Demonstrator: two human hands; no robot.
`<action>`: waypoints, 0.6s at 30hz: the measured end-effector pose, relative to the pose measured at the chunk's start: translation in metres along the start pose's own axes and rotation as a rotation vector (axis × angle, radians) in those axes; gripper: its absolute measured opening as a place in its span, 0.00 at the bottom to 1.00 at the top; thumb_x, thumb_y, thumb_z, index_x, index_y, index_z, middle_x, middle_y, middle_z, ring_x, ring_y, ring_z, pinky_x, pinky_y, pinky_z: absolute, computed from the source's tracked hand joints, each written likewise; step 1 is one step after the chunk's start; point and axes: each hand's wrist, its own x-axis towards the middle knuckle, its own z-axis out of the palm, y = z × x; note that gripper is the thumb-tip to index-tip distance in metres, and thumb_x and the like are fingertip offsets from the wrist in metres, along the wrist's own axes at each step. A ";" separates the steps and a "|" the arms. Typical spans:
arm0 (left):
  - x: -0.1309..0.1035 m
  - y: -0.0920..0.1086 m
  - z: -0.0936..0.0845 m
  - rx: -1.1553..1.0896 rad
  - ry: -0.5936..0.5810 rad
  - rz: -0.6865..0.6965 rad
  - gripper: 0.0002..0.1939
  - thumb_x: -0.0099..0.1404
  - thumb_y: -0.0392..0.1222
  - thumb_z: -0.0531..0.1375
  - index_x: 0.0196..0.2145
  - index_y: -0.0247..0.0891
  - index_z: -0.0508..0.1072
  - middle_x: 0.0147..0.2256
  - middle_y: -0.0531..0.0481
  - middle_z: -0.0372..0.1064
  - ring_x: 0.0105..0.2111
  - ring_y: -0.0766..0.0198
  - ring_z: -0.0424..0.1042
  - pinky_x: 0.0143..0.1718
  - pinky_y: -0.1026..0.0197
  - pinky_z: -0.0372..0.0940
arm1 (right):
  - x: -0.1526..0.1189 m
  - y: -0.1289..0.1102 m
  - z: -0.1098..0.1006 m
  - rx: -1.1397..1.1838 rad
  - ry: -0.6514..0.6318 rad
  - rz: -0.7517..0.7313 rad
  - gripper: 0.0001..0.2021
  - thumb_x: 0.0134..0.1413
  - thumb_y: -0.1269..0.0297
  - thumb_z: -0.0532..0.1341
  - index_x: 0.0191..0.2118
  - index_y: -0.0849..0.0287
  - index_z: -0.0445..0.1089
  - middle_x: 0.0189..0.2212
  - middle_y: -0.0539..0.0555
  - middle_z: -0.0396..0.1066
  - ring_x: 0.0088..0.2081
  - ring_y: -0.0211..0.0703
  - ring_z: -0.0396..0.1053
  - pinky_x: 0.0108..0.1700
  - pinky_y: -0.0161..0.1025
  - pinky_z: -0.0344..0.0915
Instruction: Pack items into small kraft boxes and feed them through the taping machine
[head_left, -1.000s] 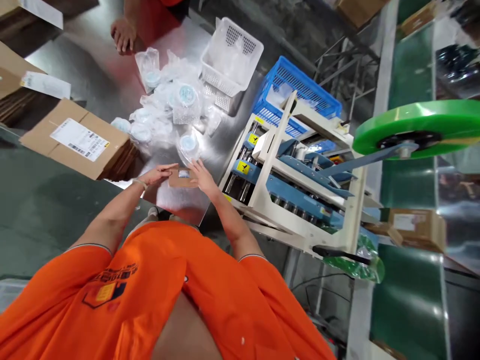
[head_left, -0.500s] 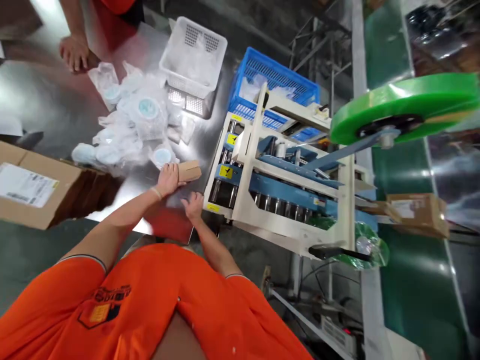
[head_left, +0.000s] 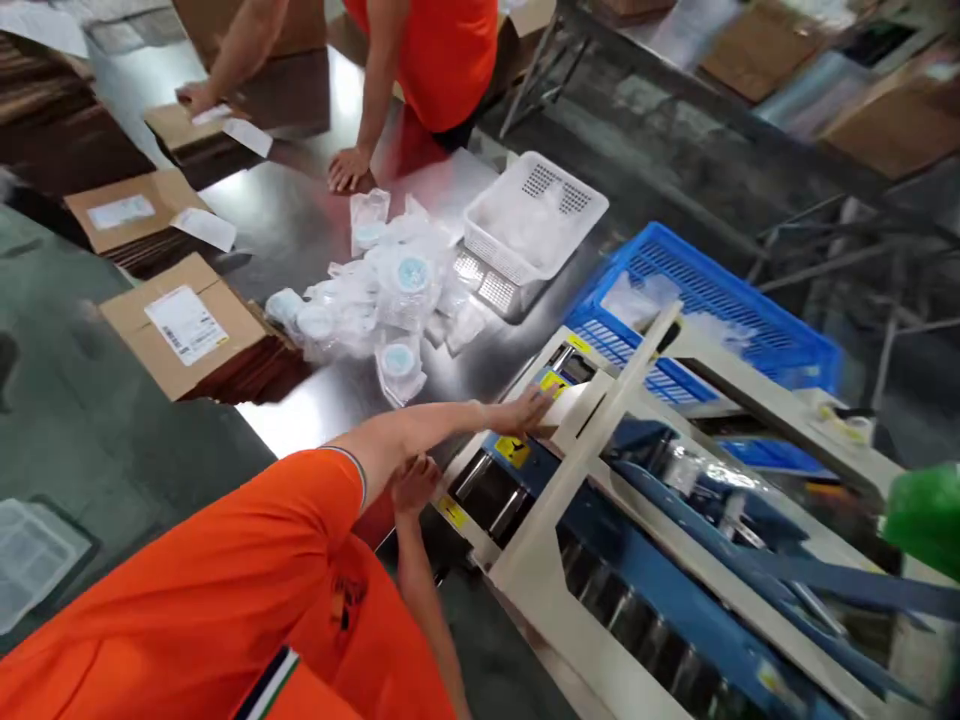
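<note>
My left hand reaches into the mouth of a carton-sealing machine, its fingers stretched out flat. Under and beside its fingers is a small brown carton, mostly hidden by the hand and the machine's frame. My right hand is at the table edge, just short of the machine's corner, with its fingers curled in; whether they hold anything is hidden. A pile of clear-bagged items with pale blue round tops lies on the metal table, one bagged piece nearer to me.
A white plastic basket stands behind the pile, and a blue crate is behind the machine. Stacks of flat cardboard boxes line the table's left side. Across the table, a co-worker rests one hand on it.
My left hand has moved right with the small carton, from the table into the machine's mouth. My right hand's fingers have curled in. The view has turned, showing more of the table's left side.
</note>
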 end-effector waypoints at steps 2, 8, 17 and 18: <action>-0.059 -0.006 -0.009 -0.094 0.140 0.141 0.52 0.72 0.43 0.68 0.82 0.23 0.48 0.77 0.19 0.50 0.80 0.39 0.53 0.78 0.43 0.57 | 0.001 -0.005 -0.005 0.087 0.148 0.087 0.25 0.80 0.49 0.46 0.63 0.59 0.72 0.50 0.74 0.75 0.52 0.69 0.74 0.58 0.67 0.69; -0.368 -0.076 -0.091 0.109 0.844 -0.409 0.34 0.82 0.49 0.54 0.80 0.42 0.57 0.74 0.32 0.59 0.80 0.38 0.51 0.80 0.27 0.50 | 0.057 -0.072 -0.026 0.206 0.265 -0.037 0.26 0.81 0.52 0.44 0.61 0.62 0.73 0.42 0.67 0.75 0.45 0.60 0.76 0.53 0.55 0.74; -0.534 -0.129 -0.113 -0.022 1.245 -1.182 0.37 0.75 0.50 0.59 0.72 0.24 0.58 0.75 0.17 0.50 0.77 0.22 0.49 0.76 0.19 0.48 | 0.240 -0.349 0.010 0.139 -0.315 -0.457 0.23 0.76 0.62 0.57 0.69 0.63 0.71 0.66 0.70 0.70 0.67 0.60 0.69 0.71 0.56 0.68; -0.530 -0.130 -0.112 -0.033 1.253 -1.169 0.36 0.75 0.49 0.59 0.72 0.25 0.59 0.74 0.17 0.50 0.77 0.23 0.50 0.75 0.20 0.49 | 0.246 -0.365 0.014 0.106 -0.349 -0.460 0.21 0.76 0.61 0.58 0.67 0.62 0.72 0.66 0.69 0.71 0.67 0.60 0.69 0.70 0.56 0.69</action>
